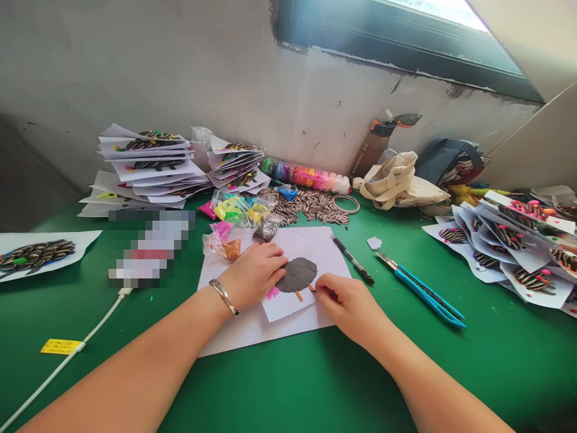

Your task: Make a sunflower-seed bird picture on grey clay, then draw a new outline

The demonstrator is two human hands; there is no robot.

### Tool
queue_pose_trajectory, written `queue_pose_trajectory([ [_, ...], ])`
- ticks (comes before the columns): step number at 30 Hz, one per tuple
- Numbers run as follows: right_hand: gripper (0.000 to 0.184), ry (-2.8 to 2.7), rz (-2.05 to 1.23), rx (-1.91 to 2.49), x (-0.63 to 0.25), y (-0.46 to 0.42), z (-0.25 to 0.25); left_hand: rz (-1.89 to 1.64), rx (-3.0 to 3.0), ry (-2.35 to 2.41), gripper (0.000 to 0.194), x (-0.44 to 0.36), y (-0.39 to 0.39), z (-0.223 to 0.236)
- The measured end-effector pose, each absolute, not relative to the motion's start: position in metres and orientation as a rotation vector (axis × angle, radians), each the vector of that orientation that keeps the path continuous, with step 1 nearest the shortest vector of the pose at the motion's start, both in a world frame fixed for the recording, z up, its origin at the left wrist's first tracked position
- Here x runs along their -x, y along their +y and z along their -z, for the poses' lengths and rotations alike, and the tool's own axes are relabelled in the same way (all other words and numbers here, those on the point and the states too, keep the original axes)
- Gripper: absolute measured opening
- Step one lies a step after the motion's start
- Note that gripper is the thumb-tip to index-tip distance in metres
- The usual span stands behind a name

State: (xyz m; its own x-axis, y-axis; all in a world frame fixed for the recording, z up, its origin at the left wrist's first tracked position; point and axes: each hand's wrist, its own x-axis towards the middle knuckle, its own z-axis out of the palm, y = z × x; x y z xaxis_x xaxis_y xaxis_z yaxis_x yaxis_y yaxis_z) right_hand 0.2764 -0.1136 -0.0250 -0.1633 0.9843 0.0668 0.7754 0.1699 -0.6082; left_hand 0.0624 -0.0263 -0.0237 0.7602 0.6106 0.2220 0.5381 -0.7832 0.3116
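A flat dark-grey clay shape (297,275) lies on a small white card (282,310), with a pink clay piece (273,293) at its lower left and a short orange clay strip (299,296) at its lower edge. My left hand (255,273) rests with fingers stretched over the shape's left side, a silver bangle on the wrist. At the shape's lower right, my right hand (345,300) has its fingers pinched together beside a second orange bit. Whatever sits between those fingertips is too small to make out. Beneath the card is a larger white sheet (234,334).
Bagged coloured clay (234,207) and striped sunflower seeds (302,205) lie behind the sheet. To the right are a black pen (354,260) and a blue utility knife (426,291). Stacked seed pictures (151,165) stand back left; more cards (514,246) lie right. A white cable (97,325) crosses the left.
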Motion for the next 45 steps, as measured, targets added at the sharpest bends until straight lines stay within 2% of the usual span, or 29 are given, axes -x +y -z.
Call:
queue_pose_trajectory([
  [45, 0.015, -1.888, -0.77, 1.704, -0.2776, -0.1141, 0.0214, -0.428, -2.733, 0.916, 0.021, -0.063, -0.0262, 0.0226],
])
